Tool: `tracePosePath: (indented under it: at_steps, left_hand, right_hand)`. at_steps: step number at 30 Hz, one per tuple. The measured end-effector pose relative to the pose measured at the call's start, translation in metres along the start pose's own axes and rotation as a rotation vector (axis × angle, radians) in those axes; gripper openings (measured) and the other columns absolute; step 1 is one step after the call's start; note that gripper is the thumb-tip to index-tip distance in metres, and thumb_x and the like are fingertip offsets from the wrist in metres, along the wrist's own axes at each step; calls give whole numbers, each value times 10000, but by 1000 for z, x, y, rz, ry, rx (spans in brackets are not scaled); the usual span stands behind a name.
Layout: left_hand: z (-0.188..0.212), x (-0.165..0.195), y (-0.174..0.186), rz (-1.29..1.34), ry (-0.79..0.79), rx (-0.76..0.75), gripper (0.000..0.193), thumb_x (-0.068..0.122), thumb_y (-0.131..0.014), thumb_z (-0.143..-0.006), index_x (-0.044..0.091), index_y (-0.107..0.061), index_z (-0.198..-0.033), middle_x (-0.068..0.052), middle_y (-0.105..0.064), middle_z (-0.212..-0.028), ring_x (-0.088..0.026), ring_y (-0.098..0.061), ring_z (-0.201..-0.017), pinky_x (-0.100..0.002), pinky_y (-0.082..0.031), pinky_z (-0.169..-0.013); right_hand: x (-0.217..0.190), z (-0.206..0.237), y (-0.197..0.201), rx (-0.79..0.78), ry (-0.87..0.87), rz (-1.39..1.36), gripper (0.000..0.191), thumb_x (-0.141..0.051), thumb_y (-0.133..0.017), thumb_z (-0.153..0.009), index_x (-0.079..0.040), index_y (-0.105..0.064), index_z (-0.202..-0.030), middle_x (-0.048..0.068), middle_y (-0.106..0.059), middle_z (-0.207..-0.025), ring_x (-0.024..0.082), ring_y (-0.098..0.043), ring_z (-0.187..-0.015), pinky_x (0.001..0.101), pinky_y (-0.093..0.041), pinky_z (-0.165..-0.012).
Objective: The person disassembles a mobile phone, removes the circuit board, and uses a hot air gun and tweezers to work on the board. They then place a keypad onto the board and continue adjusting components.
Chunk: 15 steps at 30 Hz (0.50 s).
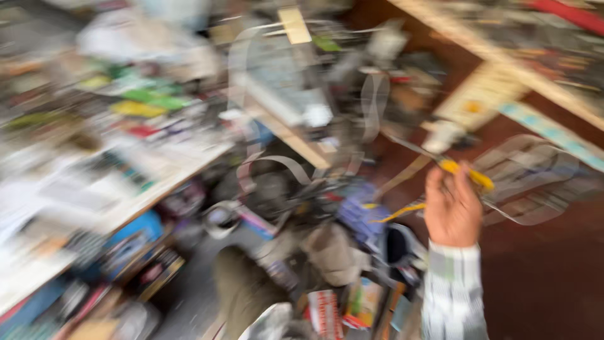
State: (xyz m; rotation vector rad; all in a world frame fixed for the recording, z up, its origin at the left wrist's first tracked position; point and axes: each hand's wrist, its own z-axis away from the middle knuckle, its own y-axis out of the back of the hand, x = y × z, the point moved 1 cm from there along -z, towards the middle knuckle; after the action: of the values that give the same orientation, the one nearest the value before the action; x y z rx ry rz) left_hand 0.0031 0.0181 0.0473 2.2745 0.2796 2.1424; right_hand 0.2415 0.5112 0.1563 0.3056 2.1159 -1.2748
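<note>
yellow-handled tool between the fingers of the right hand

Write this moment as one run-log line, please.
right hand: holds yellow-handled tool | left hand: not in view | around: cluttered shelves, heavy blur

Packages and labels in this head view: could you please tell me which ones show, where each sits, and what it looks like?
The picture is heavily blurred, so only rough shapes can be told.
Red and white packet: bottom centre, upright, roughly rectangular.
Green and orange box: just right of it, rectangular.
Pale label strip: upper right, long, light blue and white, on the brown surface.
Yellow-handled tool: at the fingers of the right hand; no label can be made out on it.
</note>
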Motion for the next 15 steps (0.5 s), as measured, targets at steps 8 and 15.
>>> tracePosePath:
  at_steps: [8, 15]
  left_hand:
    - [38, -42, 46, 543, -20, -51, 576, -109, -655, -907, 2, -509, -1454, -106, -644, -1153, -127, -637, -1016, -247, -543, -854]
    - [32, -45, 67, 482, 73, -18, 575, -115, -641, -866, 12, -504, -1410, -71, -630, -1190, -115, -620, -1035, -242, -541, -872]
  right_hand:
    - [194, 141, -96, 129, -469, -225, 141, -175, -669, -1019, -74, -671, -1118, 90, -721, -1080, 185, -668, -996, 319, -553, -907]
    - [320, 157, -112, 77, -620, -391, 146, -173, -695, -982, -88, -682, -1099, 76, -730, -1076, 179, -697, -989, 315, -564, -862]
